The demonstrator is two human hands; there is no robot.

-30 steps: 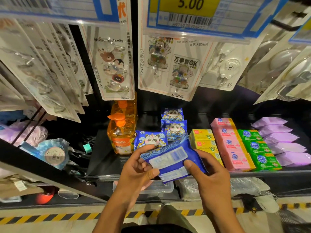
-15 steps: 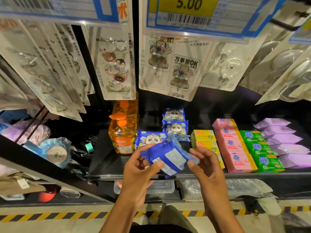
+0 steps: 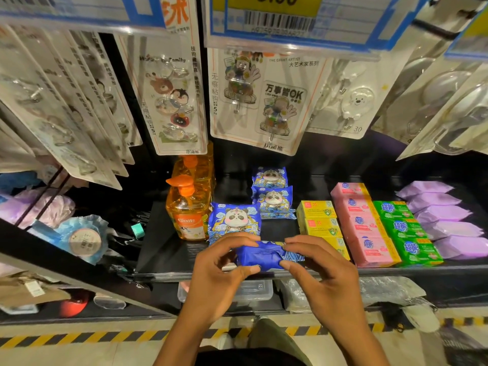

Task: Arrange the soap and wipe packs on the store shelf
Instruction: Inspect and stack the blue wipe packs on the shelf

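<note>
A blue wipe pack (image 3: 266,256) lies edge-on at the front lip of the black shelf (image 3: 163,252). My left hand (image 3: 219,276) pinches its left end and my right hand (image 3: 327,276) pinches its right end. Just behind stands a blue panda wipe pack (image 3: 233,219), with two more panda packs (image 3: 273,198) further back. To the right lie rows of yellow soap boxes (image 3: 318,220), pink soap boxes (image 3: 363,225), green soap boxes (image 3: 404,231) and purple wipe packs (image 3: 446,220).
Orange pump bottles (image 3: 188,204) stand left of the panda packs. Carded hooks (image 3: 169,101) hang low over the shelf, under price tags (image 3: 285,17). Clear containers (image 3: 253,289) sit on the lower shelf. Yellow-black tape (image 3: 79,339) marks the floor.
The blue pack has been turned from showing its white label to edge-on and lowered to the shelf's front lip; both hands moved down and closer together with it.
</note>
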